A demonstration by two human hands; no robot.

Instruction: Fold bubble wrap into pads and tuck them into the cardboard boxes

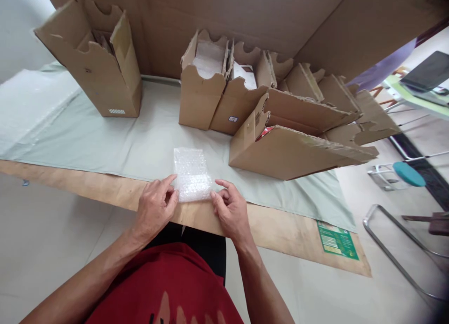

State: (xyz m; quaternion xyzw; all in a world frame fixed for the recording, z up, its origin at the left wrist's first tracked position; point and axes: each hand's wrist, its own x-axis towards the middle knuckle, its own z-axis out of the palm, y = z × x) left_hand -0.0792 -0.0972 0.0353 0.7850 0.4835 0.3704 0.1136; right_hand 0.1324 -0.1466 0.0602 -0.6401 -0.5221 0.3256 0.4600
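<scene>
A small clear piece of bubble wrap (192, 172) lies on the cloth near the table's front edge, its lower part looking doubled and shinier. At its left edge is my left hand (156, 203), thumb at the lower corner and index finger stretched along the side. My right hand (229, 209) has its thumb against the lower right corner, with the index finger raised just off the edge. The other fingers of both hands curl under and are partly hidden. Both hands appear to pinch the bubble wrap by its lower corners.
Behind stand open cardboard bins: one at left (121, 90), one with white packets (201, 99), one with a white item (238, 102), and a long one (301, 151) at right. A bubble wrap stack (31, 104) lies far left. A teal stool (409, 174) stands right.
</scene>
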